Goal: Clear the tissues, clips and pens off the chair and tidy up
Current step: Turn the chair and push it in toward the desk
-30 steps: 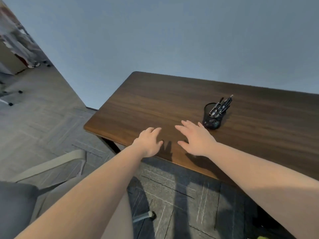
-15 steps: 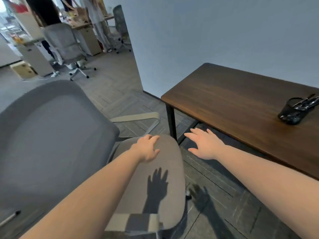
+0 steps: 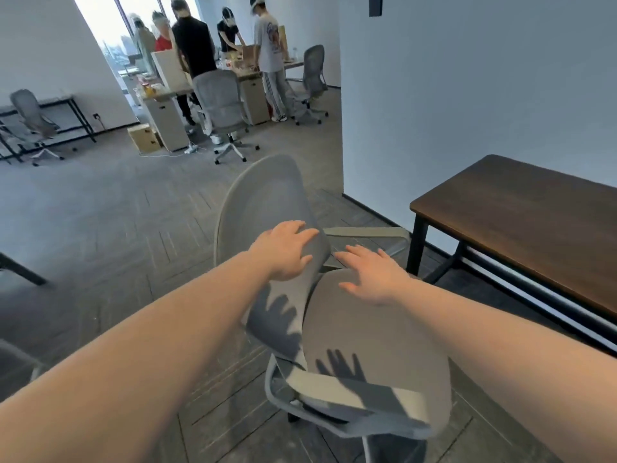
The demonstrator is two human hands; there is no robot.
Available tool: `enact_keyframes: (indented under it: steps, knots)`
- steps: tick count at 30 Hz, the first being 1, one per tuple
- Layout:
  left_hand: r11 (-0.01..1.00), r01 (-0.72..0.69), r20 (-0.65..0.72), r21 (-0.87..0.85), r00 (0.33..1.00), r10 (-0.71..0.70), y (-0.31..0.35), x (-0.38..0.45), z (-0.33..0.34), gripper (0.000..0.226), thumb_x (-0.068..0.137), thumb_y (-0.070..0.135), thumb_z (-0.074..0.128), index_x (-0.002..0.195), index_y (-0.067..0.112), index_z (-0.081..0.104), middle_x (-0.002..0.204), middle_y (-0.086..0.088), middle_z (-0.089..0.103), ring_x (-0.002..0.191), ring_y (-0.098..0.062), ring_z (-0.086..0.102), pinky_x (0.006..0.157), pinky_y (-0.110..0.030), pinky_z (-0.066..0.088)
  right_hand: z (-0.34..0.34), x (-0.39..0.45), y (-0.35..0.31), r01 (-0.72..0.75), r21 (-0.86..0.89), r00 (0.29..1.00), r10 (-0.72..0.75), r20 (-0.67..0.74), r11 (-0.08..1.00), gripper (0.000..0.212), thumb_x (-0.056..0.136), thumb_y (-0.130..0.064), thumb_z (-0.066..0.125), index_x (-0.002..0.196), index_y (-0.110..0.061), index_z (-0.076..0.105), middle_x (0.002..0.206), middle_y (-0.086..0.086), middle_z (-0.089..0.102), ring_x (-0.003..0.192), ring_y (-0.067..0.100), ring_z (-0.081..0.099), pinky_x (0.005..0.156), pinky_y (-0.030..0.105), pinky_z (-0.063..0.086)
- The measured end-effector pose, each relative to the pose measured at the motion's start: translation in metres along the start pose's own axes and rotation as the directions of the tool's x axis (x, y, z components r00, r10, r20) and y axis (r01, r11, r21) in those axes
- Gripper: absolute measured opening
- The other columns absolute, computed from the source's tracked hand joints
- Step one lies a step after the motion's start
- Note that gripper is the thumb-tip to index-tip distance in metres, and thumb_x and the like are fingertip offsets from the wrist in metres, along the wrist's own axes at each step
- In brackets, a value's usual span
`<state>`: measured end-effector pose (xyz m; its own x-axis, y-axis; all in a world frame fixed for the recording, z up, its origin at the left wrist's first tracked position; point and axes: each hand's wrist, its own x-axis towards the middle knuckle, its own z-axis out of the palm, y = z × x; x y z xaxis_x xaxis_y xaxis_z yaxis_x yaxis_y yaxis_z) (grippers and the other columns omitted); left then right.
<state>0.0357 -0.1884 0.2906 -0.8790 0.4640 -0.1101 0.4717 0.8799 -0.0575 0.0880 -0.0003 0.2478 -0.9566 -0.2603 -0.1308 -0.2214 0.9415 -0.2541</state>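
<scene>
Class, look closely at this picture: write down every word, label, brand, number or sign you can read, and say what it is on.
No text can be read anywhere in this view.
Print on the back of a white T-shirt far off by the desks: too small and blurred to read.
Cardboard box on the floor: no legible marking.
Grey chair, both hands and the brown table: no lettering visible.

Your light is bright and even, with glare from the window [image 3: 110, 25] far beyond your left hand [image 3: 287, 252]. Crisp finger shadows fall on the chair [image 3: 377, 332] below both hands. Edges bend; everything is slightly soft.
</scene>
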Motion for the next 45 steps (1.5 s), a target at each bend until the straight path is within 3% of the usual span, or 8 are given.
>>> enact_keyframes:
  steps: [7, 14, 19, 22, 29, 31, 34, 45]
  knots:
    - [0.988, 0.140, -0.117, 0.066, 0.984, -0.132, -0.065, -0.001, -0.040, 0.057, 0.095, 0.048, 0.035, 0.147, 0.034, 0.016, 0.161, 0.000, 0.008, 0.148, -0.024, 0.005, 0.119, -0.050, 0.013, -0.019, 0.038, -0.057, 0.058, 0.187, 0.992, -0.036, -0.120, 0.981, 0.068, 0.091, -0.051, 0.050, 0.149, -0.026, 0.024, 0.157, -0.001, 0.027, 0.146, 0.016, 0.021, 0.119, 0.048, 0.018]
    - [0.976, 0.218, -0.060, -0.030, 0.974, -0.219, -0.143, 0.007, -0.032, 0.060, 0.096, 0.049, 0.031, 0.149, 0.033, 0.007, 0.161, -0.002, 0.001, 0.148, -0.025, -0.001, 0.120, -0.049, 0.012, -0.013, 0.069, -0.110, 0.051, 0.410, 0.990, 0.008, -0.141, 0.911, 0.076, 0.089, -0.057, 0.051, 0.150, -0.024, 0.020, 0.157, -0.004, 0.026, 0.144, 0.016, 0.026, 0.119, 0.039, 0.023]
    - [0.984, 0.041, -0.081, -0.176, 0.995, -0.056, -0.179, 0.030, -0.023, 0.058, 0.098, 0.018, 0.034, 0.151, 0.026, 0.011, 0.161, -0.003, 0.004, 0.148, -0.022, 0.008, 0.120, -0.039, 0.015, -0.011, 0.090, -0.143, -0.050, 0.532, 0.988, 0.118, -0.096, 0.845, 0.086, 0.086, -0.061, 0.052, 0.152, -0.021, 0.016, 0.159, -0.004, 0.023, 0.145, 0.017, 0.025, 0.116, 0.033, 0.023]
    - [0.989, -0.070, -0.041, -0.132, 0.997, 0.065, -0.200, 0.037, -0.018, 0.080, 0.089, 0.000, 0.046, 0.150, 0.030, 0.004, 0.161, 0.001, -0.004, 0.148, -0.020, 0.007, 0.118, -0.037, 0.021, -0.016, 0.105, -0.169, -0.088, 0.577, 0.985, 0.158, -0.073, 0.812, 0.089, 0.084, -0.062, 0.054, 0.152, -0.021, 0.014, 0.160, -0.002, 0.020, 0.145, 0.018, 0.025, 0.115, 0.033, 0.025]
    - [0.926, -0.373, -0.092, 0.060, 0.922, 0.377, -0.227, 0.069, -0.020, 0.097, 0.072, 0.048, 0.073, 0.149, 0.023, 0.020, 0.161, -0.005, 0.001, 0.149, -0.024, 0.004, 0.121, -0.039, 0.014, -0.019, 0.136, -0.208, -0.129, 0.530, 0.977, 0.199, -0.077, 0.838, 0.089, 0.088, -0.042, 0.062, 0.151, -0.010, 0.009, 0.158, 0.008, 0.023, 0.142, 0.025, 0.031, 0.113, 0.035, 0.030]
    - [0.897, -0.436, -0.092, 0.075, 0.892, 0.442, -0.222, 0.074, -0.020, 0.086, 0.072, 0.047, 0.072, 0.143, 0.019, 0.033, 0.160, -0.007, 0.010, 0.148, -0.023, 0.009, 0.119, -0.040, 0.020, -0.015, 0.141, -0.208, -0.161, 0.492, 0.970, 0.228, -0.079, 0.855, 0.074, 0.088, -0.025, 0.060, 0.146, -0.008, 0.017, 0.142, 0.016, 0.044, 0.120, 0.029, 0.050, 0.097, 0.037, 0.044]
    - [0.876, -0.481, -0.122, 0.032, 0.868, 0.481, -0.216, 0.076, -0.012, 0.069, 0.074, 0.039, 0.073, 0.134, 0.018, 0.044, 0.159, -0.005, 0.018, 0.148, -0.019, 0.012, 0.114, -0.043, 0.033, -0.009, 0.142, -0.206, -0.156, 0.511, 0.970, 0.229, -0.083, 0.845, 0.074, 0.086, -0.013, 0.054, 0.147, -0.011, 0.012, 0.126, 0.016, 0.053, 0.090, 0.024, 0.052, 0.074, 0.031, 0.040]
    - [0.832, -0.532, -0.269, 0.155, 0.788, 0.554, -0.190, 0.050, 0.000, 0.063, 0.063, 0.038, 0.081, 0.115, 0.010, 0.060, 0.137, -0.013, 0.052, 0.139, -0.036, 0.034, 0.114, -0.044, 0.027, -0.006, 0.090, -0.190, -0.086, 0.473, 0.983, 0.152, -0.104, 0.877, 0.067, 0.088, -0.011, 0.049, 0.146, -0.013, 0.015, 0.098, 0.013, 0.059, 0.075, 0.023, 0.058, 0.062, 0.035, 0.047]
